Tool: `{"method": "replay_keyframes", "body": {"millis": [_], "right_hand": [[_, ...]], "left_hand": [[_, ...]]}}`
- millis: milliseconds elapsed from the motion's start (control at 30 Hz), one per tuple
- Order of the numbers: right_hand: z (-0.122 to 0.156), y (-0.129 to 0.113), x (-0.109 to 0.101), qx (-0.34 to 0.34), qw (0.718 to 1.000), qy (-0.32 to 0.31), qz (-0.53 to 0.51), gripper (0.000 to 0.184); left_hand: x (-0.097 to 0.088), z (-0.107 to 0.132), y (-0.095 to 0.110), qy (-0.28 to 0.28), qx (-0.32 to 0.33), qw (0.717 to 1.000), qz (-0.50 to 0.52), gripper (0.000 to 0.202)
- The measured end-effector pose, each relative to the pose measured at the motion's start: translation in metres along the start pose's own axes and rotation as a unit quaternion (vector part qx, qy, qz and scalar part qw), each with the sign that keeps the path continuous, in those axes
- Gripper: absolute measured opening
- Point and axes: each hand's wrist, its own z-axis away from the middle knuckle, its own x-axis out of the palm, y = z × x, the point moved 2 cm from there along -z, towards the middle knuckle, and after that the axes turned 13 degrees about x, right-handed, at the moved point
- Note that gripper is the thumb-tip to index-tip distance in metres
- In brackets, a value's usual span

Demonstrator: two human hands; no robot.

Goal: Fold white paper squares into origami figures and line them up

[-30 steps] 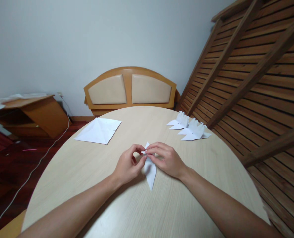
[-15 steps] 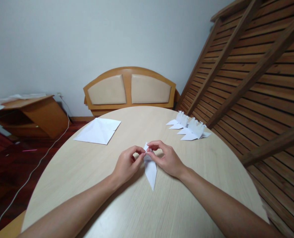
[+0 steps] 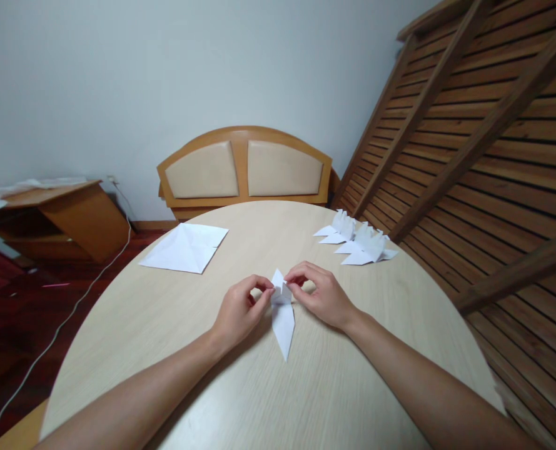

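A narrow, pointed piece of folded white paper [image 3: 283, 322] lies in the middle of the round pale wooden table [image 3: 174, 325], its tip toward me. My left hand [image 3: 240, 309] pinches the paper's upper left part between thumb and fingers. My right hand [image 3: 318, 295] pinches the upper right part, fingers curled. The two pinches sit a little apart, with a small raised flap between them.
A creased flat white sheet [image 3: 184, 247] lies at the table's far left. Two folded paper figures [image 3: 357, 240] stand at the far right edge. A padded wooden headboard [image 3: 244, 167] is behind the table, slatted wooden frames [image 3: 484, 137] lean at right, a low cabinet [image 3: 66, 215] and a floor cable at left.
My right hand has shifted slightly right and up, away from the left, and the paper's top has opened into a small raised flap. The left hand has barely moved.
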Motion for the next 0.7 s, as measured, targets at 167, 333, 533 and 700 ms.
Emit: {"method": "replay_keyframes", "body": {"millis": [167, 333, 533, 700], "right_hand": [[-0.0005, -0.0016, -0.001, -0.02, 1.0, -0.003, -0.005, 0.016], [-0.0002, -0.0036, -0.0016, -0.024, 1.0, -0.004, -0.006, 0.016], [-0.0006, -0.0035, -0.0004, -0.008, 1.0, -0.011, -0.008, 0.013], [-0.0005, -0.0011, -0.0006, -0.008, 1.0, -0.011, -0.013, 0.015]], "left_hand": [[-0.0001, 0.0008, -0.0001, 0.002, 0.003, 1.0, 0.0, 0.014], [-0.0005, -0.0002, 0.0006, 0.003, 0.005, 1.0, 0.0, 0.014], [0.0005, 0.0002, 0.0004, 0.002, 0.012, 1.0, -0.001, 0.013], [-0.0003, 0.0011, 0.0018, -0.005, 0.049, 0.999, -0.013, 0.014]]}}
